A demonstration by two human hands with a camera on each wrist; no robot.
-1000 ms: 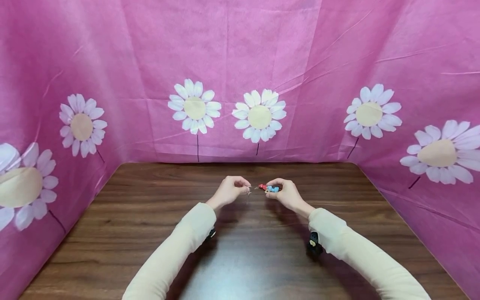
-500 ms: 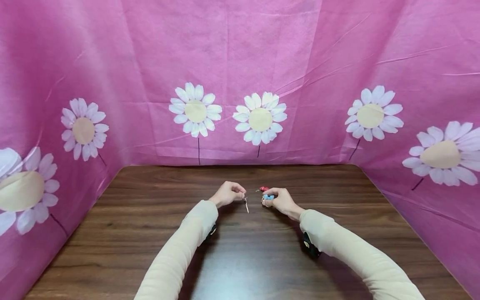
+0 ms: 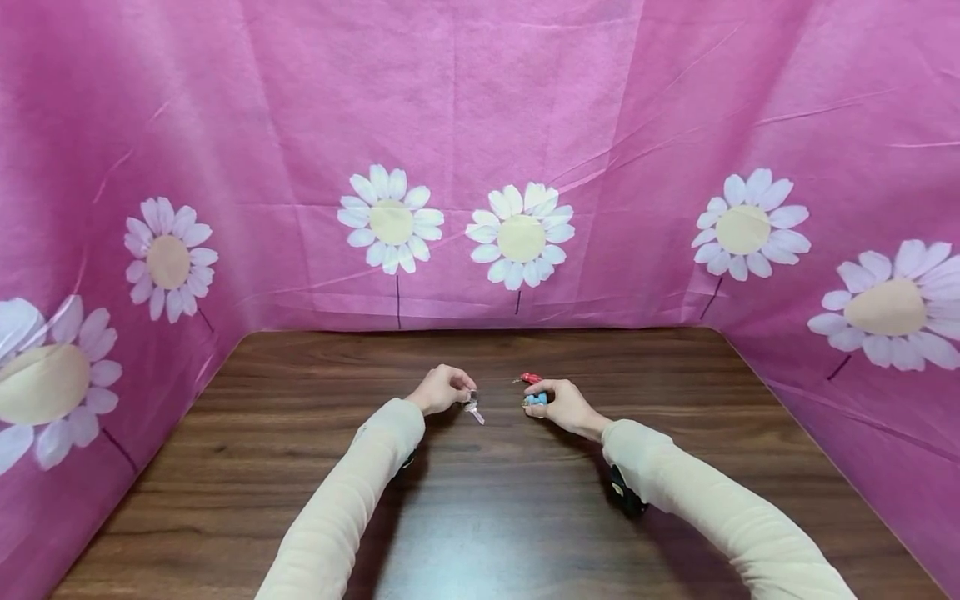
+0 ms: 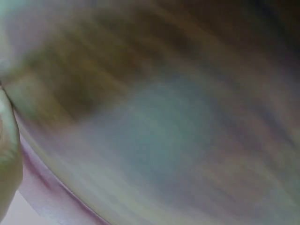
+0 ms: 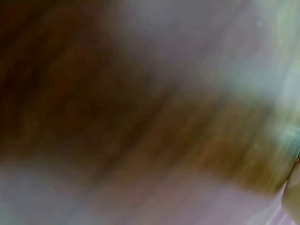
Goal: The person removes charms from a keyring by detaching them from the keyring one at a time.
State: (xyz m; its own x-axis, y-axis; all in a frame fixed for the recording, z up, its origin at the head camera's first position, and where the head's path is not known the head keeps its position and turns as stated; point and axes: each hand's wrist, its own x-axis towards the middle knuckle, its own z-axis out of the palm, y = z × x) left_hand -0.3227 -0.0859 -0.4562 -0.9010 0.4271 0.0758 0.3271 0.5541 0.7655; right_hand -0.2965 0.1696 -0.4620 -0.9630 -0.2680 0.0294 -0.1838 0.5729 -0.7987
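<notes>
Between its thumb and fingertips my left hand (image 3: 444, 389) pinches a silvery key (image 3: 476, 412), which hangs down to the right, just above or on the wood. My right hand (image 3: 567, 406) grips a small blue keychain charm (image 3: 537, 400) with a gold-coloured metal ring at its left side. Behind that hand a red charm (image 3: 531, 378) lies with a short bit of chain to its left, apart from the fingers. Both wrist views are blurred; only a slice of the left hand (image 4: 8, 154) and of the right hand (image 5: 293, 197) shows at their edges.
The dark wooden table (image 3: 480, 517) runs back to a pink cloth (image 3: 300, 100) printed with white daisies. This cloth hangs along the back and both sides. Black wrist cameras sit under both pale sleeves (image 3: 720, 487).
My left hand has drawn left and away with the key. My right hand has come lower and nearer with the blue charm, and the red charm now lies apart behind it.
</notes>
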